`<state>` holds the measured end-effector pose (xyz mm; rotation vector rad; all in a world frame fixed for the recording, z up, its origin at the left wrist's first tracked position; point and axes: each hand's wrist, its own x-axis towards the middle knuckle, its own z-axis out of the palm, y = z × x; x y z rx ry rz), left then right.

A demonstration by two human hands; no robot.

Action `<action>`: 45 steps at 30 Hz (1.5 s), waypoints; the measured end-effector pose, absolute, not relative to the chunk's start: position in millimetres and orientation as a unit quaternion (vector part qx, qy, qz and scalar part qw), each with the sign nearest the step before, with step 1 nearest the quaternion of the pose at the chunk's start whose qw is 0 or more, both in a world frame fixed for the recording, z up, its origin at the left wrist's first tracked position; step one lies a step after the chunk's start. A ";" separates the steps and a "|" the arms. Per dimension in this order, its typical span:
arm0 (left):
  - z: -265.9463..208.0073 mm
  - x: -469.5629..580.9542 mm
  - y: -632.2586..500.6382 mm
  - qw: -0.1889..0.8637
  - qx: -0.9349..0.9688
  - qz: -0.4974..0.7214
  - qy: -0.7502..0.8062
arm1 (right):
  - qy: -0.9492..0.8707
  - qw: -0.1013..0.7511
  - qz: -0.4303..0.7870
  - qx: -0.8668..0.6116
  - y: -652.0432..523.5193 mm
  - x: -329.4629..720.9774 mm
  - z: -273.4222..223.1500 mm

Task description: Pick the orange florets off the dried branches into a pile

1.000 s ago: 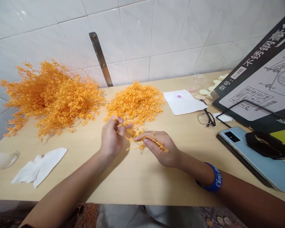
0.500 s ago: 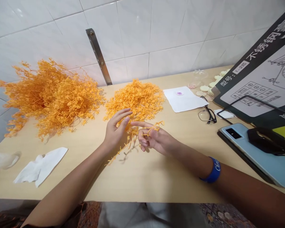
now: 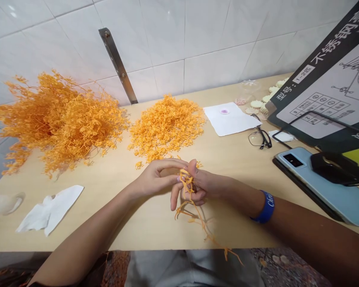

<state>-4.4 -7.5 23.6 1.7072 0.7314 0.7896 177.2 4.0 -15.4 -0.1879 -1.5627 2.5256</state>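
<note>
A thin branching sprig of orange dried flowers [image 3: 188, 182] is held between my hands, its bare stem hanging down past the table's front edge. My right hand [image 3: 211, 183] grips the sprig with thumb and curled fingers, palm turned partly up. Thumb and fingertips of my left hand [image 3: 155, 177] close on the same sprig from the other side; the exact contact is partly hidden. Just beyond my hands lies a heap of loose orange flower heads [image 3: 170, 127]. A large bushy bunch of orange dried flowers [image 3: 68, 123] rests to the left, against the tiled wall.
White tissue [image 3: 49, 211] lies front left. A white sheet with a purple spot [image 3: 236, 121], eyeglasses [image 3: 259, 138] and pale flower-shaped pieces [image 3: 257, 104] are at the right rear. A light-blue phone [image 3: 326, 187] lies before a large printed box [image 3: 326, 91].
Both hands have drawn nearer to me and closed together on the sprig. Its stem now hangs toward me, and the heap of flower heads is more exposed.
</note>
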 end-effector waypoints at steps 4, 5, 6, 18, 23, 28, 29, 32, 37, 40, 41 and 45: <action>22.1 -0.7 -8.0 0.572 0.676 0.366 0.287 | -0.528 0.082 0.843 -0.055 3.5 176.9 -14.6; 21.4 -0.3 -7.7 0.576 0.670 0.374 0.283 | -0.530 0.083 0.842 -0.053 4.0 176.8 -14.5; 20.7 -0.2 -7.3 0.581 0.663 0.380 0.280 | -0.531 0.087 0.842 -0.049 4.7 176.7 -14.4; 17.3 -10.4 2.4 0.566 0.510 0.539 0.358 | -0.508 0.153 0.839 -0.121 0.2 177.6 -0.7; 19.0 -7.5 1.6 0.588 0.453 0.552 0.380 | -0.551 0.193 0.797 -0.155 1.7 176.3 -4.5; 13.9 -4.3 1.3 0.547 0.472 0.561 0.404 | -0.663 0.224 0.690 -0.187 -1.0 176.7 -4.9; 12.6 -5.4 3.8 0.534 0.480 0.564 0.408 | -0.677 0.228 0.674 -0.187 -4.0 176.5 -3.6; 9.4 -16.8 19.8 0.466 0.462 0.611 0.442 | -0.749 0.166 0.629 -0.122 -18.9 172.6 2.1; 3.2 -42.4 47.5 0.281 0.494 0.648 0.506 | -0.788 0.081 0.610 -0.015 -34.2 163.6 4.7; -4.3 -44.6 47.6 0.251 0.559 0.602 0.512 | -0.739 0.148 0.653 -0.080 -25.5 163.9 -2.2; -6.8 -44.1 46.3 0.230 0.589 0.584 0.510 | -0.721 0.166 0.665 -0.104 -22.3 164.3 -4.7; -11.4 -44.3 41.9 0.134 0.718 0.499 0.467 | -0.655 0.184 0.715 -0.160 -18.3 163.4 -9.9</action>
